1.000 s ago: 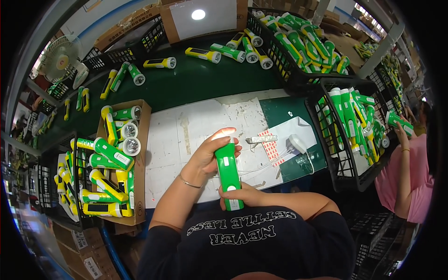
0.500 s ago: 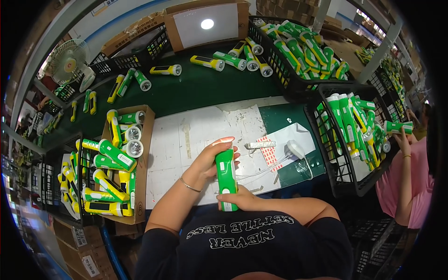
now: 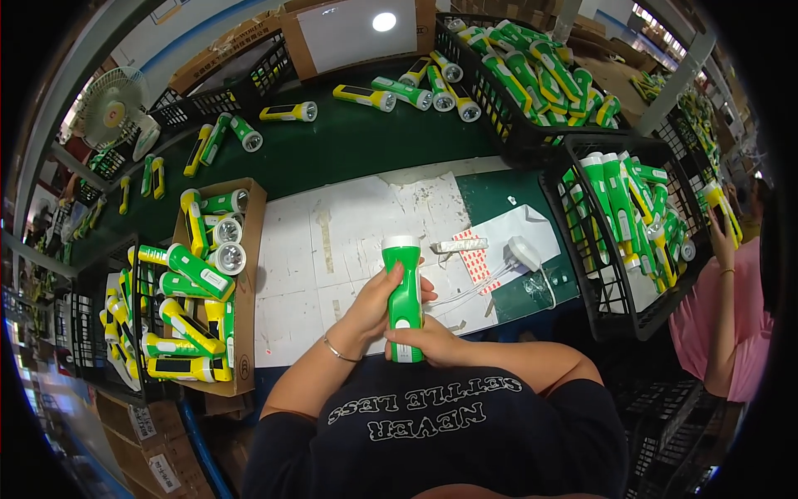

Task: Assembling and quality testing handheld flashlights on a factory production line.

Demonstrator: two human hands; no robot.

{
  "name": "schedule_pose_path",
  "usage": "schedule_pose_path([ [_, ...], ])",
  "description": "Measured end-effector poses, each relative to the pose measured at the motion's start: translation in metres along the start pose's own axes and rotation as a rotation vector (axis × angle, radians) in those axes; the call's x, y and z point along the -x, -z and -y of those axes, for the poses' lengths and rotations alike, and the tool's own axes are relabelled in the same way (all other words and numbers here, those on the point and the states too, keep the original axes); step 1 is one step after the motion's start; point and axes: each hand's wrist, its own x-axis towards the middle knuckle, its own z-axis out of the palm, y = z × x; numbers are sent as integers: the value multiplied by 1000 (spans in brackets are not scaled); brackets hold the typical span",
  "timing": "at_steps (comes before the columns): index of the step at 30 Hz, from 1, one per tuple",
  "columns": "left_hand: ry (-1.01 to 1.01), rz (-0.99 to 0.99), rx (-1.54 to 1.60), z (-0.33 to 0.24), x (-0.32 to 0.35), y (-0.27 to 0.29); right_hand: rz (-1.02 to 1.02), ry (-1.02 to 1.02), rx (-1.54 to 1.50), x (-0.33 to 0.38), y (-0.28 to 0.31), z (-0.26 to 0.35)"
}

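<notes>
A green flashlight (image 3: 405, 287) with a white head ring is held upright in front of my chest, its head pointing away from me. My left hand (image 3: 376, 301) wraps round its upper body, thumb on the green face. Lower down, my right hand (image 3: 432, 341) closes on the handle, the thumb lying just below the white switch. A round spot of light (image 3: 384, 22) shows on the white sheet (image 3: 341, 41) inside the carton at the back. White paper (image 3: 303, 291) covers the worktop beneath my hands.
A cardboard box (image 3: 255, 220) of flashlights stands left, beside a black crate (image 3: 141, 316). Two more flashlight-filled crates, the nearer black crate (image 3: 573, 241) and the far one (image 3: 499, 137), stand right. A charger with cable (image 3: 525, 252) lies on the worktop. A co-worker (image 3: 715, 324) in pink holds a flashlight.
My left hand has slid down from the flashlight's head, so the white ring now shows. The light spot has shifted slightly right on the sheet. The co-worker's flashlight has been raised and turned upright.
</notes>
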Motion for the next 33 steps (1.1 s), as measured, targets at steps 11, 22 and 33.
schedule_pose_path([
  [11,-85,-232,179,6,-5,8,-60,-62,58,9,6,11],
  [22,-197,-203,-158,-29,0,-7,-333,856,1540,16,16,76],
  [33,-315,-270,-125,-17,6,8,132,760,1683,24,1,52],
])
